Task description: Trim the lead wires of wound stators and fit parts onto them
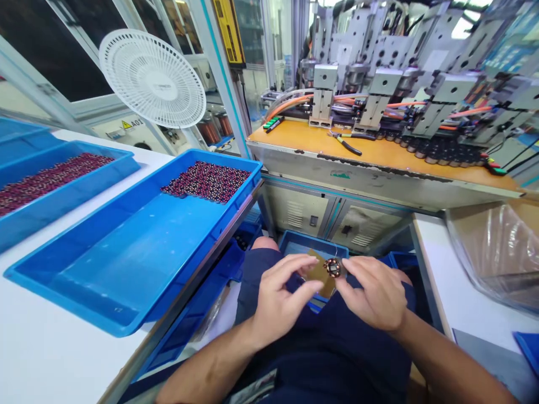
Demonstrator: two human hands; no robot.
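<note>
Between the thumb and fingers of my right hand [375, 289] is a small round motor stator [333, 267], with copper windings and a dark centre facing left. My left hand [283, 294] is just left of it, thumb and fingers apart, with nothing visible between them. A narrow gap separates the left fingertips from the stator. Both hands are above my lap. Below and behind them, a blue bin [314, 242] holds a brownish-yellow sheet [316, 272], partly hidden by my hands.
To the left, a blue tray [138, 252] holds many small dark-red parts [210, 180] at its far end; another filled tray [63, 174] lies beyond. A white fan [154, 78] stands behind. Ahead, a machine bench [311, 140] carries pliers [349, 145] and dark round parts [438, 150]. Plastic-lined cardboard box [497, 247] at right.
</note>
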